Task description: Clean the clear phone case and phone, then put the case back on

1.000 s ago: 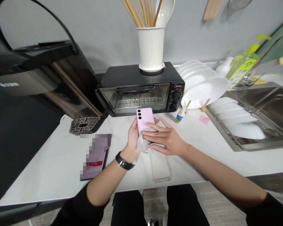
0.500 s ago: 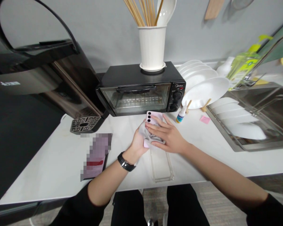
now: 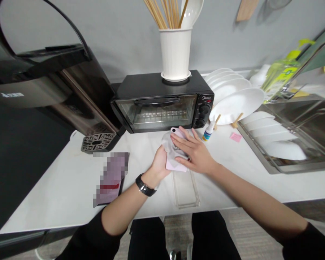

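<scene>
My left hand (image 3: 158, 163), with a black watch on its wrist, grips a pink phone (image 3: 174, 165) from underneath, its back turned up, just above the white counter. My right hand (image 3: 193, 151) lies over the phone with its fingers pressed on a crumpled white cloth (image 3: 168, 144), which covers most of the phone's upper half. Only the phone's top corner and lower edge show. A clear phone case (image 3: 185, 187) lies on the counter right below both hands.
A black toaster oven (image 3: 162, 103) with a white utensil holder (image 3: 175, 50) on top stands behind the hands. A dark phone (image 3: 111, 177) lies at the left, near a black appliance. A small dropper bottle (image 3: 209, 130), white plates (image 3: 237, 104) and a sink (image 3: 295, 130) are at the right.
The phone has tipped from nearly upright to lying lower and flatter. My right hand has slid the cloth up over its back, toward the camera end.
</scene>
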A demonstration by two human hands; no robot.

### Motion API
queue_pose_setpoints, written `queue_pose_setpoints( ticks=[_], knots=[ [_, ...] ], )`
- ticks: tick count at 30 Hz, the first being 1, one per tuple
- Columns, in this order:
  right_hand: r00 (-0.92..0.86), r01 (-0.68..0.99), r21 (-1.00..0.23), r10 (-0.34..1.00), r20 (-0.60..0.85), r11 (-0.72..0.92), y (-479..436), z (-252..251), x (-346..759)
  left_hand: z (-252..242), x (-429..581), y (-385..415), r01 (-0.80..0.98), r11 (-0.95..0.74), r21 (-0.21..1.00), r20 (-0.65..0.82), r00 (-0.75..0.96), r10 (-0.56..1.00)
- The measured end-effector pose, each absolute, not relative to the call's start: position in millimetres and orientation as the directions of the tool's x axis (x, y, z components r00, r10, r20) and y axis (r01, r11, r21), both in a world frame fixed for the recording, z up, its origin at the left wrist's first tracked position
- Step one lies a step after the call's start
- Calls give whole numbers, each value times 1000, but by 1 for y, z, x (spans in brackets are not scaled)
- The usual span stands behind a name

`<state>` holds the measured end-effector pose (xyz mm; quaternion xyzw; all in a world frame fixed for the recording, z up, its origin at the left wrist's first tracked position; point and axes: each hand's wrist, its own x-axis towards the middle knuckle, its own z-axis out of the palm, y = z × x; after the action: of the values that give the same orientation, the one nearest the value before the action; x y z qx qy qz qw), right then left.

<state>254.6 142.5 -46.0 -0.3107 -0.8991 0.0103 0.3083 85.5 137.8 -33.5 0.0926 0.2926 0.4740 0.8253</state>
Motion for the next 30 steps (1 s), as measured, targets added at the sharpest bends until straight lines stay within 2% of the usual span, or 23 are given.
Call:
queue_pose_setpoints(
  ticks=[3, 4, 7, 10, 13, 15, 18, 20, 21, 25, 28, 30],
  knots=[
    [-724, 366, -162, 390, 569, 916, 140, -48, 253, -33, 79, 140, -757, 498, 423, -416, 327, 849],
    [-722, 348, -157, 372, 584, 924, 139, -49, 253, -31, 77, 141, -770, 472, 429, -415, 296, 860],
    [-602, 504, -205, 511, 613, 839, 140, -50, 256, -25, 76, 143, -796, 402, 453, -394, 226, 891],
    [-456, 690, -249, 676, 579, 679, 144, -50, 258, -24, 82, 142, -763, 442, 472, -382, 275, 882],
    [-467, 709, -239, 696, 546, 663, 146, -49, 257, -30, 88, 140, -704, 529, 473, -412, 354, 839],
    [-545, 640, -223, 639, 542, 735, 145, -48, 255, -35, 88, 139, -703, 547, 454, -414, 377, 828],
    [-690, 446, -178, 464, 555, 877, 142, -48, 252, -38, 81, 141, -746, 525, 409, -391, 377, 840],
    [-725, 356, -156, 377, 576, 921, 140, -49, 252, -35, 76, 143, -774, 497, 392, -400, 343, 850],
    [-715, 357, -157, 377, 589, 921, 140, -49, 252, -33, 74, 144, -788, 473, 394, -409, 310, 858],
    [-562, 592, -218, 591, 579, 776, 143, -52, 255, -26, 77, 147, -808, 371, 457, -391, 192, 900],
    [-475, 703, -243, 695, 539, 669, 146, -52, 256, -30, 83, 145, -748, 452, 487, -376, 287, 881],
    [-502, 681, -241, 681, 534, 691, 146, -51, 255, -36, 84, 144, -707, 516, 484, -386, 357, 851]
  ],
)
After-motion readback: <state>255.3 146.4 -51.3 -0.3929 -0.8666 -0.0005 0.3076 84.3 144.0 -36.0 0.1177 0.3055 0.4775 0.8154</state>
